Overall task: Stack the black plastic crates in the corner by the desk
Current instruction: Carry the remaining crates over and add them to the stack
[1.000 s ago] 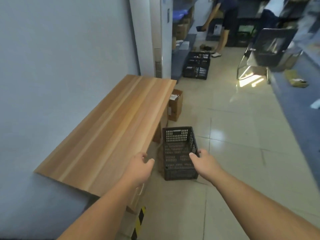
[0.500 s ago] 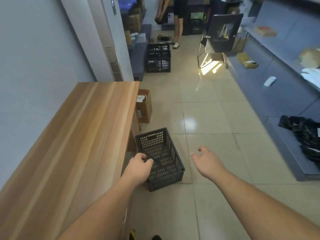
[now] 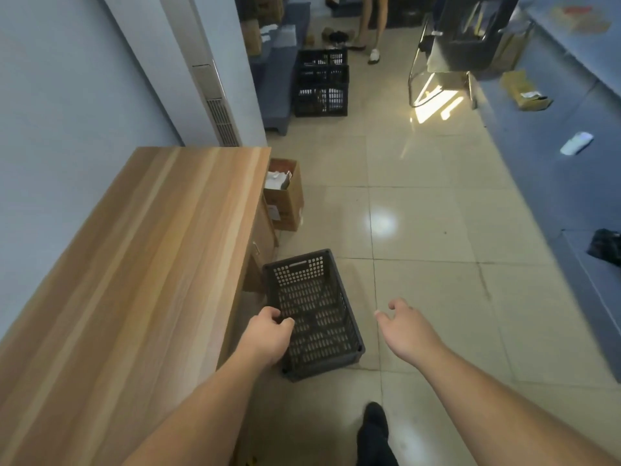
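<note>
Head view, looking down past both forearms at the tiled floor. One black crate (image 3: 314, 314) sits on the floor just beside the front of the table (image 3: 141, 264), empty, open side up. Its long axis runs away from me, angled slightly so the near end swings right. My left hand (image 3: 268, 336) is over the crate's near-left rim, fingers curled in at the edge; I read that grip as closed round the rim, though the fingertips are hidden behind the knuckles, so the contact is a judgement. My right hand (image 3: 408, 331) hangs apart from the crate, out to its right over bare tile, fingers loosely spread and holding nothing. So the left is plainly the nearer hand; the right would have to travel left to reach the crate's right wall. More black crates (image 3: 322, 84) stand stacked well away, up the room beside a grey platform, near a chair (image 3: 470, 45) and a second person's legs (image 3: 371, 25). A cardboard box (image 3: 285, 196) sits at the far end of the table, between the near crate and that stack. My own shoe (image 3: 374, 428) shows at the bottom edge. Judgement: this crate looks placed as the base, and the next move likely means going to the far stack for another, with the long axes matched when setting it on.
</note>
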